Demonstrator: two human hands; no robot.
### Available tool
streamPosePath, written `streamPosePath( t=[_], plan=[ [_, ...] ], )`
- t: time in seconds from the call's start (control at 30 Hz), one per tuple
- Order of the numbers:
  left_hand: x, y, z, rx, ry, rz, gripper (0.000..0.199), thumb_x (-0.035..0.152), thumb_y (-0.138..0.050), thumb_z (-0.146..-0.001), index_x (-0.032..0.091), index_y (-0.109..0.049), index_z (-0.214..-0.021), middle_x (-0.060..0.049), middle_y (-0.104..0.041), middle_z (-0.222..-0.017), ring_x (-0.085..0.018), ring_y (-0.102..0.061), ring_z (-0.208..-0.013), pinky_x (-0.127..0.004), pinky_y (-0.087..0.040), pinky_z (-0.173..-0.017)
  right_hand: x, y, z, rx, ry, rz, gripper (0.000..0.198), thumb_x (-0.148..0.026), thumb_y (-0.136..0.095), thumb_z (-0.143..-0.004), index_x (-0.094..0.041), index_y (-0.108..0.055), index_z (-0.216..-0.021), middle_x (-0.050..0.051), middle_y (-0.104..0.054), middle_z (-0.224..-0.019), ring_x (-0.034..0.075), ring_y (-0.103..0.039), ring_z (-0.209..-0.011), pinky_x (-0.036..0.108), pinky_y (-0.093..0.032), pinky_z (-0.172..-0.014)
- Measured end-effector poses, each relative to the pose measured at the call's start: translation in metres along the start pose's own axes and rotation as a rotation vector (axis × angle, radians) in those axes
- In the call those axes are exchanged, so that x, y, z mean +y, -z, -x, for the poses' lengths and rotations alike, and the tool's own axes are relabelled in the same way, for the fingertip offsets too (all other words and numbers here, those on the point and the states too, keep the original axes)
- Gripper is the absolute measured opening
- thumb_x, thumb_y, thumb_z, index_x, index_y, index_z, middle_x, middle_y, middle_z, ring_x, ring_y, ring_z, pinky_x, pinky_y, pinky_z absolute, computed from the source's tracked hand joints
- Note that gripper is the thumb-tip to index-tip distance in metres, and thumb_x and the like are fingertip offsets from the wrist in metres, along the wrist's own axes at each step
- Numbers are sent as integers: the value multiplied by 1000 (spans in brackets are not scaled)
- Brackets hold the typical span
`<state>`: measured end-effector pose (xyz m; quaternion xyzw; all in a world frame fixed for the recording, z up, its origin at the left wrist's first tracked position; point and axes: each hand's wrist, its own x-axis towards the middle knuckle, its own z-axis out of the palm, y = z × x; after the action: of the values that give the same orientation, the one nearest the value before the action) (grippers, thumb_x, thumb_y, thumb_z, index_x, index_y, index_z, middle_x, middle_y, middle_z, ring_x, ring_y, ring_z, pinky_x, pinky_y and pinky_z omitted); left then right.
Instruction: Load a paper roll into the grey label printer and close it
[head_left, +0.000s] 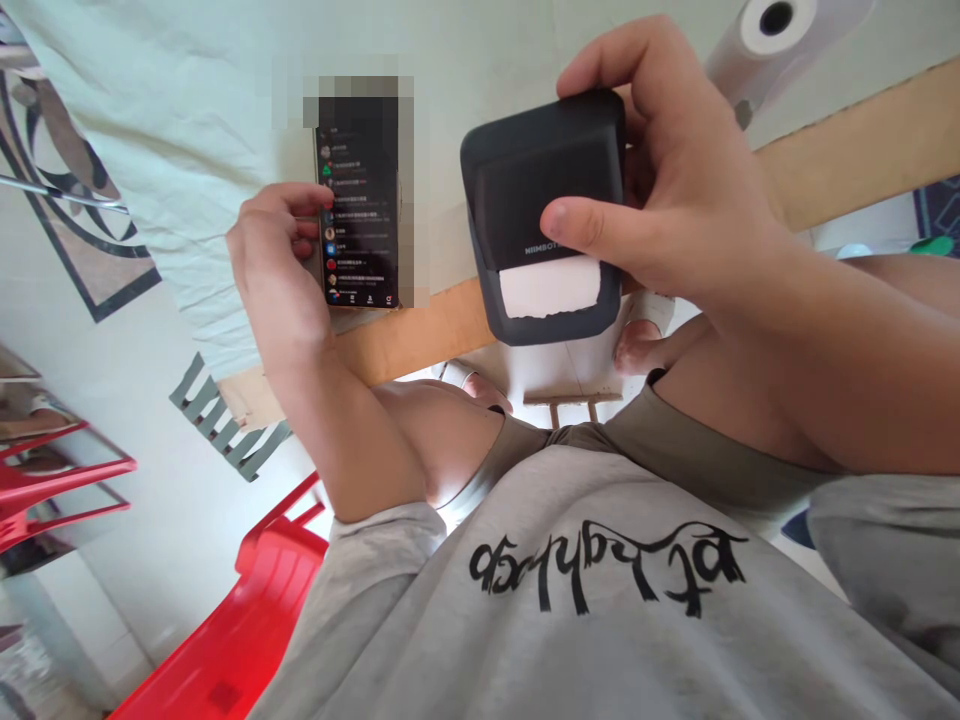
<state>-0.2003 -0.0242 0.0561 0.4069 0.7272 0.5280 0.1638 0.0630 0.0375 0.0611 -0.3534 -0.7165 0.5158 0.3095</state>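
Observation:
My right hand (pixel 675 190) is closed around a black handheld label printer (pixel 555 190), its thumb pressed on the lid beside printed lettering. White paper (pixel 551 288) with a ragged edge sticks out of the printer's slot. To the left, my left hand (pixel 281 235) grips the left edge of a smartphone (pixel 361 215). One fingertip touches the border of the lit screen, and the other fingers curl beside and partly behind the phone. A dark list with small coloured icons fills the display. Pixelation covers the area around the phone's upper and right sides.
A pale green cloth (pixel 210 110) covers the table, whose wooden edge (pixel 420 330) runs across the front. At the upper right stands a white roll (pixel 776 20) with a dark core. A red plastic chair (pixel 247 610) is at lower left, near red shelving (pixel 60 480).

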Motion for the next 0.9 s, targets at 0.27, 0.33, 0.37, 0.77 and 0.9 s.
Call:
streamPosePath(
  t=[0.27, 0.33, 0.37, 0.77, 0.9],
  plan=[
    [-8, 4, -6, -99, 31, -59, 41, 42, -52, -85, 14, -55, -115, -8, -62, -112, -15, -60, -102, -38, -55, -91, 0, 2, -1, 1, -54, 36, 60, -49, -63, -71, -24, -43, -121, 0, -52, -98, -4, -39, -72, 10, -34, -55],
    [-7, 3, -6, -109, 43, -75, 45, 43, -55, -84, 14, -53, -119, -9, -59, -120, -17, -59, -110, -41, -55, -95, 1, 1, -1, -1, -55, 39, 60, -49, -62, -71, -23, -43, -121, 1, -52, -99, -4, -39, -71, 10, -34, -55],
    [-6, 3, -5, -107, 46, -80, 45, 43, -54, -84, 14, -53, -118, -9, -59, -120, -17, -59, -110, -41, -55, -94, 1, 1, -1, 0, -51, 39, 60, -50, -62, -71, -23, -43, -121, 1, -52, -99, -4, -38, -71, 10, -34, -55],
    [23, -5, 13, -169, -89, -380, 55, 20, -61, -71, 23, -48, -125, -1, -58, -95, -15, -56, -97, -41, -38, -100, 3, 3, 1, -19, -9, -6, 59, -49, -61, -73, -20, -41, -121, 1, -52, -112, -3, -40, -77, 14, -32, -60],
    [29, -17, 16, -186, -110, -704, 87, 12, -71, -54, 25, -37, -134, -5, -55, -105, -26, -55, -110, -55, -36, -105, 3, 2, 2, -24, -3, -9, 62, -51, -60, -74, -19, -40, -123, 1, -51, -118, -3, -39, -77, 14, -33, -59]
  ],
)
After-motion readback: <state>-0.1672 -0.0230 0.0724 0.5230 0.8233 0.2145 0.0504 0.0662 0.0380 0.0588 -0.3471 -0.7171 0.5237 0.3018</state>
